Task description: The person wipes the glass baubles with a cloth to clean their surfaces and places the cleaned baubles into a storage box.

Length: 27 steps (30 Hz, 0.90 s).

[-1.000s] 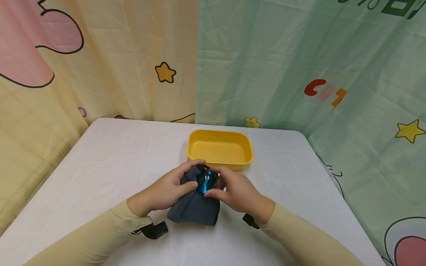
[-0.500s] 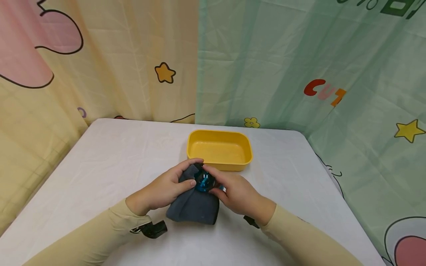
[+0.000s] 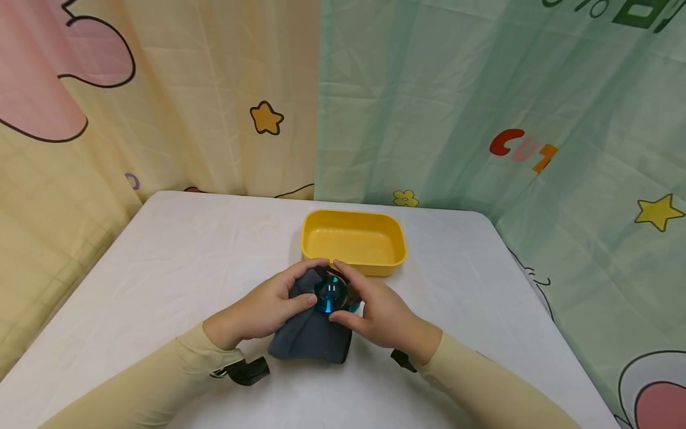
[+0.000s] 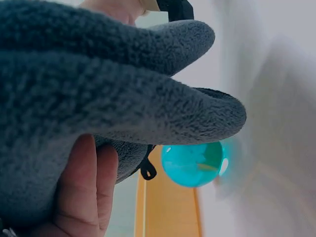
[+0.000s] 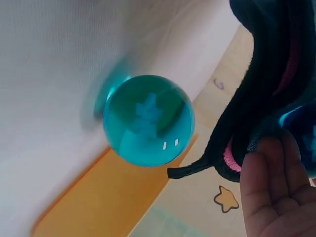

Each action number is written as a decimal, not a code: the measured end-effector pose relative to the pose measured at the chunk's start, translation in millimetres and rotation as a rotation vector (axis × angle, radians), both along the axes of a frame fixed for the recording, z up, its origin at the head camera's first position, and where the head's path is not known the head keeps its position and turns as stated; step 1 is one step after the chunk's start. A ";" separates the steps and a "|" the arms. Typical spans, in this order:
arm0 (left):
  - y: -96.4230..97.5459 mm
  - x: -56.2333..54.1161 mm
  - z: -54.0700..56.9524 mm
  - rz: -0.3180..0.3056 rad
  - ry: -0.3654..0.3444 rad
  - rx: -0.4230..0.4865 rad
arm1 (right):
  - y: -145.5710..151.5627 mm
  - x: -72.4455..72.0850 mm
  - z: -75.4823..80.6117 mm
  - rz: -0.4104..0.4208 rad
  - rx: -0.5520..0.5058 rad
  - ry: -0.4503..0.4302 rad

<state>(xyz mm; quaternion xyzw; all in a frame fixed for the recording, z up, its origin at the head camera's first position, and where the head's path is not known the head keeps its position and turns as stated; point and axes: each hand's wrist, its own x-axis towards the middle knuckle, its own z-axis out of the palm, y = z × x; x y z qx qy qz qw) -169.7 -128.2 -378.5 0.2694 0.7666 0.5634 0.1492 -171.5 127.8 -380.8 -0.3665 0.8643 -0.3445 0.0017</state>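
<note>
- Two hands: left hand (image 3: 262,308) grips gray fleece cloth (image 3: 316,336)
- Right hand (image 3: 383,310) curls round a dark blue ball (image 3: 330,294)
- One teal ball (image 5: 148,121) rests on the white table (image 5: 49,98)

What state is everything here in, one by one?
Left hand: holding the grey cloth
Right hand: thumb and fingers round the upper ball
Grey cloth: folded
Upper ball: raised, between the hands
Lower ball: resting on the table
Yellow box: upright, open-topped
Curtains: hanging
</note>
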 end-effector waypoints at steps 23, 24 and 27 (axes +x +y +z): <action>1.8 -1.0 -2.5 -0.027 -0.056 0.053 | 0.0 2.3 -0.4 -0.018 0.000 -0.021; 1.4 -1.2 -2.3 -0.027 -0.051 0.058 | 0.7 2.4 0.0 -0.003 0.016 0.003; 0.8 -1.6 -1.4 -0.036 -0.047 0.086 | 1.6 2.8 2.6 0.017 0.056 0.049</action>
